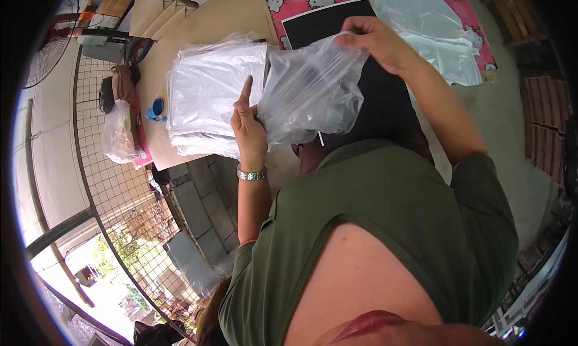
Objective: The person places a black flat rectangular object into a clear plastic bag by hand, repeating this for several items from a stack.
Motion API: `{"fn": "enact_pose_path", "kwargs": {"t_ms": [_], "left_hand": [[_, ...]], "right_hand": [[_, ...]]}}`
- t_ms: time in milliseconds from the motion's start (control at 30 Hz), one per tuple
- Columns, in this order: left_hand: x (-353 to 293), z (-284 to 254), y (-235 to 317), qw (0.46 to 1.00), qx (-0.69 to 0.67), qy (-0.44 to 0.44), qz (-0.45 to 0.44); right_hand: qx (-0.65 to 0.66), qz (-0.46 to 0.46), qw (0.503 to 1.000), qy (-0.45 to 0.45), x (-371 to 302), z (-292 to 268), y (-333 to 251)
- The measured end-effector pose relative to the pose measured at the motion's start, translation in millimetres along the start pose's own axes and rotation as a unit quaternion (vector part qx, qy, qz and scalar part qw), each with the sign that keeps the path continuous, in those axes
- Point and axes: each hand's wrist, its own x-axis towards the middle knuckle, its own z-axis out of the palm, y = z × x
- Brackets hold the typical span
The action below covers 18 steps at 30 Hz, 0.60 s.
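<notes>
A clear, crinkled plastic bag (313,90) is stretched between my two hands. My right hand (382,42) pinches its upper right corner between thumb and fingers. On the bag's left side, my left hand (248,129) is closed on the edge, with one finger pointing up. Just left of that hand lies a pile of flat white items in clear plastic (211,93). Behind and below the bag is a black flat sheet (385,105) with a white edge, partly hidden by the bag and my right hand.
Clear plastic bags (430,33) lie stacked at the far right on a pink patterned cloth (292,9). Brown cardboard (232,15) covers the left part of the table, with a blue tape roll (157,108) near its edge. A wire mesh (108,147) stands further left.
</notes>
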Motion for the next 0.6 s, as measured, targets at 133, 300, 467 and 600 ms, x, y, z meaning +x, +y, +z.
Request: {"fn": "enact_pose_path", "kwargs": {"t_ms": [133, 300, 467, 600], "left_hand": [[-6, 4, -8, 0.995, 0.024, -0.076, -0.054], [-5, 2, -56, 0.937, 0.13, -0.31, -0.094], [40, 34, -25, 0.904, -0.262, -0.314, -0.122], [51, 32, -17, 0.915, -0.198, -0.316, -0.154]], "right_hand": [[0.097, 0.02, 0.994, -0.045, -2, -1, -1], [-0.058, 0.01, 0.99, -0.127, -1, -2, 14], [0.005, -0.03, 0.979, -0.202, -1, 39, 13], [-0.072, -0.076, 0.978, -0.18, -18, 30, -6]]}}
